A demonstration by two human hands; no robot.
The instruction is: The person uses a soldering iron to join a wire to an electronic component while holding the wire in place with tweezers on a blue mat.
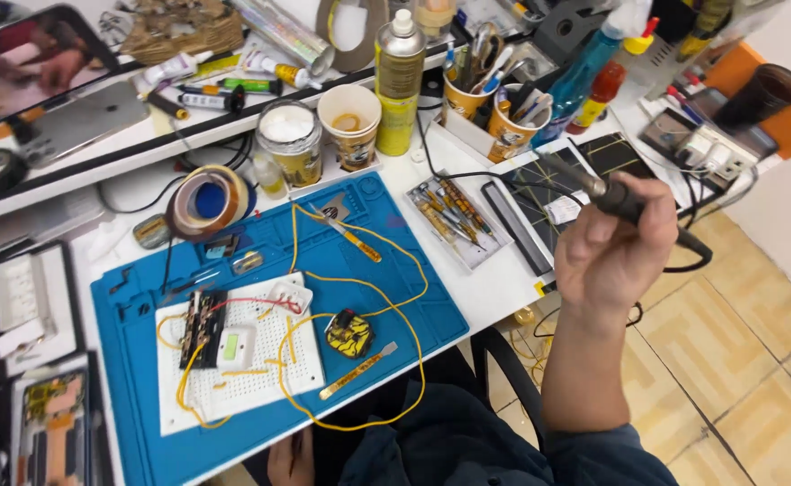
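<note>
A white workbench [494,288] carries a blue work mat [368,297], a tape roll [208,200], paper cups [350,126] and a tray of screwdrivers [454,220].

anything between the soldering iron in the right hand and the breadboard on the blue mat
Nothing solid. The right hand holds the soldering iron raised off to the side. Only loose yellow wires loop over the mat beside the breadboard.

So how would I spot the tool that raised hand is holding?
Start at the blue rubber work mat on the white bench and look right, past the bench edge. There the right hand grips a slim dark soldering iron with a trailing black cable, the only tool lifted off the bench.
</note>
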